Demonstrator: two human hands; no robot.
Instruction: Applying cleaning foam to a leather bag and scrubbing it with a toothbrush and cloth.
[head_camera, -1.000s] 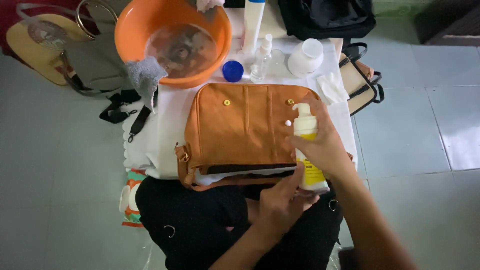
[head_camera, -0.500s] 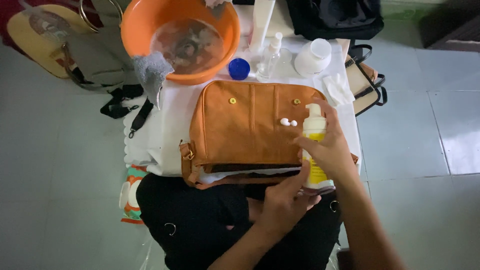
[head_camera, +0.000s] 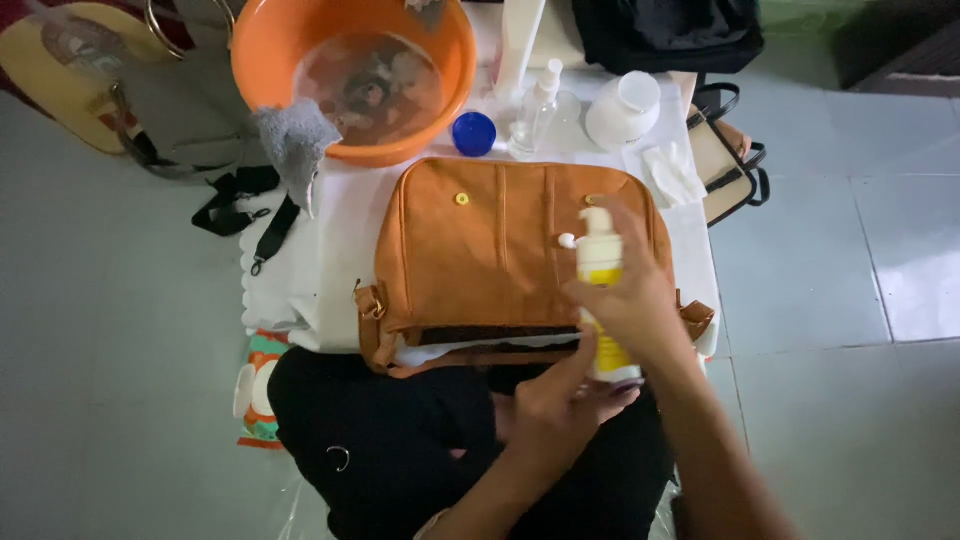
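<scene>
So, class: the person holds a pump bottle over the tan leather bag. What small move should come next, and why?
Probably press the pump again further left. The right hand holds the pump bottle upright over the tan bag, with the left hand at its base. Only one small white dab shows, beside the nozzle; the flap looks otherwise bare.

floor: you sat on pale grey tiles (head_camera: 880, 250) | light: dim around you | cover: white cloth (head_camera: 320, 250) was spread before you

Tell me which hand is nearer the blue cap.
Right. The right hand grips the pump bottle over the brown bag, below the blue cap; the left hand is lower, under the bottle's base.
</scene>
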